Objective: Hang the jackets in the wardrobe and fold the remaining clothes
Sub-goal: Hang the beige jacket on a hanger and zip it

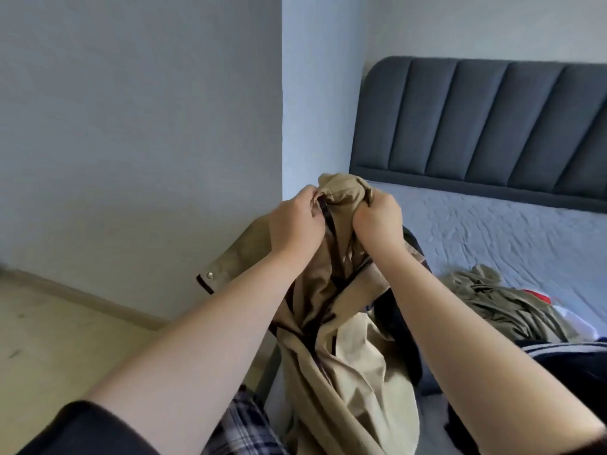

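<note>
A beige jacket (348,366) with dark trim hangs in the air in front of me, over the edge of the bed (492,231). My left hand (294,224) grips its top at the left side, by a dark strip. My right hand (377,221) holds the bunched fabric at the top right. One cuff with a metal snap (210,275) sticks out to the left. An olive-green garment (502,300) lies crumpled on the bed, with a red and white item (558,307) beside it. A dark garment with white stripes (565,359) lies at the right.
The bed has a grey-blue cover and a dark padded headboard (486,126). A grey wall (141,126) with a corner stands to the left. Light wooden floor (49,339) is at the lower left. Plaid trousers (243,425) show at the bottom.
</note>
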`<state>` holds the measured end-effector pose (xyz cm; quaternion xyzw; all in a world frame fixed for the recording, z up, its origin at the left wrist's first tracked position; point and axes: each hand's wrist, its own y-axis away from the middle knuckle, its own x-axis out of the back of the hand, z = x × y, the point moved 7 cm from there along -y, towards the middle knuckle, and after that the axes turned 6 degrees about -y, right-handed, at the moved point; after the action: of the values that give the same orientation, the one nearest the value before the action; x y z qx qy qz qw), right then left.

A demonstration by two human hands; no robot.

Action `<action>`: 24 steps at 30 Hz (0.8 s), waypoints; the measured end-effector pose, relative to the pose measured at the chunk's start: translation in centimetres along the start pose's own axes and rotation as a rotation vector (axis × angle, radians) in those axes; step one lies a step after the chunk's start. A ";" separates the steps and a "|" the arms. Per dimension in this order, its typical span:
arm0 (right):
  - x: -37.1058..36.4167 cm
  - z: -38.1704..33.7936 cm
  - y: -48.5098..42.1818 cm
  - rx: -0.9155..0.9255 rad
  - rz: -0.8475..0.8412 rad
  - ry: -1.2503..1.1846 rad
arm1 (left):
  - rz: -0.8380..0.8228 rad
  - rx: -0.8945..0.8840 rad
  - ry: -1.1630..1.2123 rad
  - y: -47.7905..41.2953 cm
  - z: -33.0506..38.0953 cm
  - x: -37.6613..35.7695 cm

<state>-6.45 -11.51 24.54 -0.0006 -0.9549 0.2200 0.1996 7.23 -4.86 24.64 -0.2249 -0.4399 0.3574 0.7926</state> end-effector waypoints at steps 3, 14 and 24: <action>1.8 -7.7 -0.6 0.111 0.052 -0.070 | 0.111 0.070 0.102 -3.2 3.2 5.2; 6.8 -33.8 -2.8 0.489 0.204 -0.481 | 0.313 0.034 0.415 -16.4 10.3 27.8; 0.1 -49.4 -4.6 0.681 0.139 -0.440 | 0.526 -0.106 -0.797 -20.0 4.0 46.0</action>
<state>12.72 5.12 67.22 0.0482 -0.8451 0.5312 -0.0361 27.62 17.57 64.80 -0.2140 -0.6553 0.5814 0.4322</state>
